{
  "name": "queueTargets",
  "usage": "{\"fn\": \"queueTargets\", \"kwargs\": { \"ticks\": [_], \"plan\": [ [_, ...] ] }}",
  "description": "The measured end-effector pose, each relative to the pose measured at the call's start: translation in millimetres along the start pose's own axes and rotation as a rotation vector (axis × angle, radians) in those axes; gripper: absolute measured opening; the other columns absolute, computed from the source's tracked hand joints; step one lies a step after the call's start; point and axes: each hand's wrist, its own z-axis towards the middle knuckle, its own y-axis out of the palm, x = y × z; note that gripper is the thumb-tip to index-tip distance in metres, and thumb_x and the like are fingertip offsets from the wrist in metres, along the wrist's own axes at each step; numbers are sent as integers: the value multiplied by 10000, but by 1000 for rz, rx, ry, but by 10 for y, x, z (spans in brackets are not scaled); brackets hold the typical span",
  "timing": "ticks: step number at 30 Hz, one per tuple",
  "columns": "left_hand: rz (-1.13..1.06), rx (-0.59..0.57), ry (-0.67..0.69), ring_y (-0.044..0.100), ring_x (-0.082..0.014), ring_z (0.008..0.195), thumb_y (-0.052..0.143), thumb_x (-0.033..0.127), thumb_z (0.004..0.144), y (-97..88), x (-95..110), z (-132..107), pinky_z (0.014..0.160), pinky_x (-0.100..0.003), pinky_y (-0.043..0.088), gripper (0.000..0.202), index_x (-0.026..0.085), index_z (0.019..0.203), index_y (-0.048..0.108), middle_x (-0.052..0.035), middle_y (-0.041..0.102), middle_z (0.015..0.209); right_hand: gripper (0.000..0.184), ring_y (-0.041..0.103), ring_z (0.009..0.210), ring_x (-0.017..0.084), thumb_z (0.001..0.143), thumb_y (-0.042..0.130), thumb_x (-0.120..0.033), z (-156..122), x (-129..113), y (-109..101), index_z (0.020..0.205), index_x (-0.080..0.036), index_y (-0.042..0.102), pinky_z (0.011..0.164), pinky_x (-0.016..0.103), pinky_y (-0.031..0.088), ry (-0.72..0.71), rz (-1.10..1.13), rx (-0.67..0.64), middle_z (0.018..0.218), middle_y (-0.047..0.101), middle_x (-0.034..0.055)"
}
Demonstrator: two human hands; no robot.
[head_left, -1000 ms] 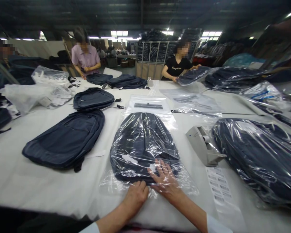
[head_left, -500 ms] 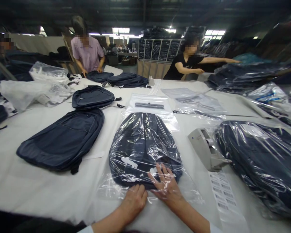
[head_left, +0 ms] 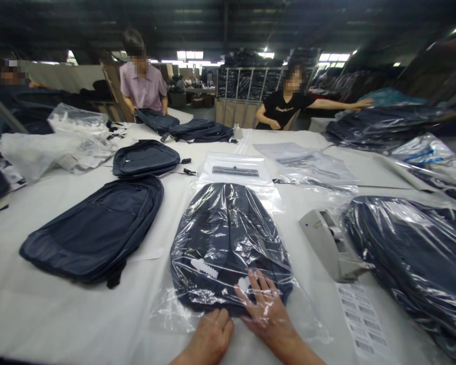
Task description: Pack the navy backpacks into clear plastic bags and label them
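Observation:
A dark navy backpack (head_left: 230, 228) lies flat before me inside a clear plastic bag (head_left: 307, 319). My left hand (head_left: 213, 332) is at the near edge, fingers curled and closed on the plastic just below the backpack's bottom; the fingertips are partly hidden. My right hand (head_left: 264, 304) lies flat with fingers spread on the lower right of the wrapped backpack, pressing on the film. Two white patches show through the plastic near that hand. The bag's far end, with a dark printed strip, stretches out beyond the backpack.
Unwrapped backpacks (head_left: 99, 228) lie on the left. A grey tape dispenser (head_left: 332, 243), a barcode label sheet (head_left: 361, 319) and bagged backpacks (head_left: 414, 248) are on the right. Flat plastic bags (head_left: 307, 162) lie farther back. Two co-workers stand across the table (head_left: 61, 309).
The view has shifted, so the table sits slightly lower in it. My hands keep their places on the bagged backpack. Across the table, one co-worker lifts a backpack's edge; another draws one arm inward.

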Motion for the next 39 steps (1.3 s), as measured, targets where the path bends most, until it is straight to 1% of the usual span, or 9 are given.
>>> {"fn": "queueTargets", "kwargs": {
  "ticks": [6,11,15,20,23,26,29,33,39],
  "plan": [
    [-27,77,3,602,-192,743,501,8,724,300,-39,-71,642,-277,507,268,179,930,498,-68,616,871,763,392,1290,408,709,689,-559,-6,57,89,1381,-325,414,957,547,378,-24,-12,43,1470,365,184],
    [-60,-25,-44,616,-211,722,533,-10,628,171,40,-22,622,-298,525,271,165,834,524,-75,632,816,727,397,1300,382,761,686,-357,46,75,41,1412,-327,363,969,541,379,-27,-36,-76,1443,411,175],
    [-31,31,-63,612,-203,615,565,-8,652,-143,119,58,509,-277,491,211,178,746,538,-40,625,711,715,423,1280,374,785,644,-443,123,44,24,1422,-319,344,966,564,388,-5,-45,-49,1398,468,170],
    [-112,260,116,561,-153,546,606,353,832,-795,56,-84,467,-249,441,159,211,777,559,-11,589,666,578,475,1226,367,783,653,-320,-15,-181,-266,1331,-268,476,922,540,456,-32,-126,85,1285,568,152],
    [17,269,47,615,-275,920,732,494,704,-1154,-189,-162,753,-401,522,546,217,1143,560,-150,623,1106,307,557,1130,252,837,541,-162,-249,-321,-611,1133,-188,619,919,384,490,-152,-2,101,1120,663,105],
    [141,130,35,358,-422,1295,812,510,587,-1328,-498,-106,1000,-626,336,959,294,1399,350,-175,326,1483,321,607,978,193,865,481,-140,-327,-312,-896,1141,-227,621,875,348,488,-151,51,84,992,692,65],
    [169,14,98,189,-386,1398,733,351,713,-1294,-711,9,1089,-601,229,919,292,1464,208,-120,181,1558,383,562,1088,252,863,518,-173,-202,-157,-957,1224,-289,573,934,460,427,-41,-89,93,1128,655,86],
    [154,-96,225,153,-262,1429,458,4,757,-1018,-799,19,1139,-433,235,800,225,1474,183,-61,198,1562,413,528,1142,209,893,380,-57,-102,90,-752,1201,-239,586,945,403,416,-174,-70,10,1221,615,85],
    [139,-53,310,256,-229,1397,362,-18,829,-653,-814,-239,1139,-425,249,665,162,1458,239,-70,319,1517,287,596,920,186,917,396,-63,-275,196,-536,1077,-123,626,835,378,475,-218,123,45,955,662,103]
  ]
}}
